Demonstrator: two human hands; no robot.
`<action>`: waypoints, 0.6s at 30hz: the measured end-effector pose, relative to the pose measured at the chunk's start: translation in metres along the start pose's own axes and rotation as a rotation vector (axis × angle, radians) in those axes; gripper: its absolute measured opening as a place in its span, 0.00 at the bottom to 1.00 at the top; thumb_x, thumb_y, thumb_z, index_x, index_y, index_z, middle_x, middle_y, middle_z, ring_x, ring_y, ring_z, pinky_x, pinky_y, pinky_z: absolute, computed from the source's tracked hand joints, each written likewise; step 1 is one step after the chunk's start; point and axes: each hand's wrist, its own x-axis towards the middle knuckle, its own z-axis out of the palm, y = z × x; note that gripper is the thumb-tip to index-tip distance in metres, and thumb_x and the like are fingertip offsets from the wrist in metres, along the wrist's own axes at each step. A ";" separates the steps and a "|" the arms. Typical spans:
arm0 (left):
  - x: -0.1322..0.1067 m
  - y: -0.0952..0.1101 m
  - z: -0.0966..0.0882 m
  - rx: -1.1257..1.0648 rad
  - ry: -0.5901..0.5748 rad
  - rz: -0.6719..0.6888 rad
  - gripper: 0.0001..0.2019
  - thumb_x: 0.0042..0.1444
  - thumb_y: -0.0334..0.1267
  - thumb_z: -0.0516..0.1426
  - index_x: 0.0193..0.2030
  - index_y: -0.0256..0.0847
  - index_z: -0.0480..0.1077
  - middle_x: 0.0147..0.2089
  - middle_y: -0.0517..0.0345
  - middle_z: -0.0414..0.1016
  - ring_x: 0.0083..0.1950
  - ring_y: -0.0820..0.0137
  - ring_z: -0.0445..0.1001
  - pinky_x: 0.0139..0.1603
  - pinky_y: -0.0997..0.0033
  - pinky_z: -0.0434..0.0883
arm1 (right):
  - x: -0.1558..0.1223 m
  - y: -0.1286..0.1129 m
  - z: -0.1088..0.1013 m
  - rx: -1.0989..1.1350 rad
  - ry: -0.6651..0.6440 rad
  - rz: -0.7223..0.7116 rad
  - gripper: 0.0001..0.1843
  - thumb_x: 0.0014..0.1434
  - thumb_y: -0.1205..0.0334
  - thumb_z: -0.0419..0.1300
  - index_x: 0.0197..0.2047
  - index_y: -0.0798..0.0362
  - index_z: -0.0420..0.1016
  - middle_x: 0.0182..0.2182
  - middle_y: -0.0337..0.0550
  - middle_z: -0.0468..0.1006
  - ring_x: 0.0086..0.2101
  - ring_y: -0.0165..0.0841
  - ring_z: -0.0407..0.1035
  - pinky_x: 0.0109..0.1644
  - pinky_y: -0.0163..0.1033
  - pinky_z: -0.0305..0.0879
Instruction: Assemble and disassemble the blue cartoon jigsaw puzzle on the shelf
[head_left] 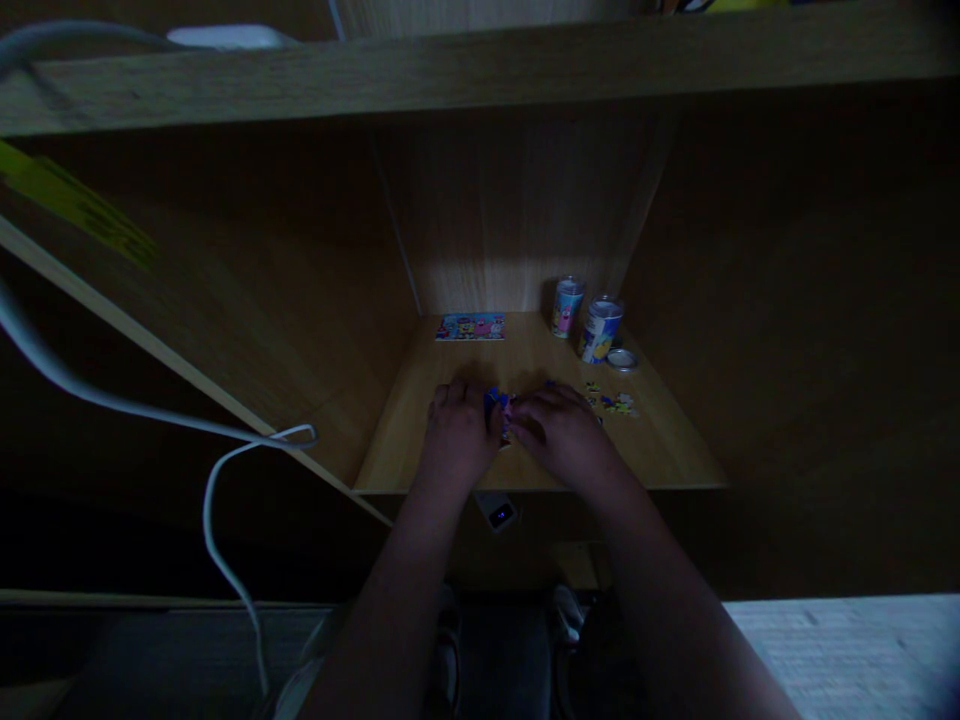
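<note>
Small blue and pink jigsaw puzzle pieces lie between my hands on the wooden shelf board, partly covered by my fingers. My left hand has its thumb and forefinger around the blue pieces at their left side, with the other fingers curled onto the board. From the right, my right hand pinches a small pinkish puzzle piece against the others. Beyond the right hand, several loose yellow and blue puzzle pieces are scattered. Dim light hides the pieces' exact outlines.
Two printed cans with clear tops stand at the back right, a round metal lid beside them. A colourful picture card lies at the back left. Overhead runs a shelf edge; a white cable hangs left.
</note>
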 end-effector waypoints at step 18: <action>0.001 -0.001 0.000 -0.039 -0.053 0.009 0.14 0.74 0.41 0.55 0.60 0.39 0.75 0.58 0.40 0.80 0.59 0.49 0.77 0.60 0.49 0.73 | 0.001 -0.004 -0.005 0.079 -0.033 -0.032 0.05 0.70 0.63 0.69 0.48 0.48 0.82 0.50 0.45 0.87 0.51 0.43 0.78 0.63 0.53 0.69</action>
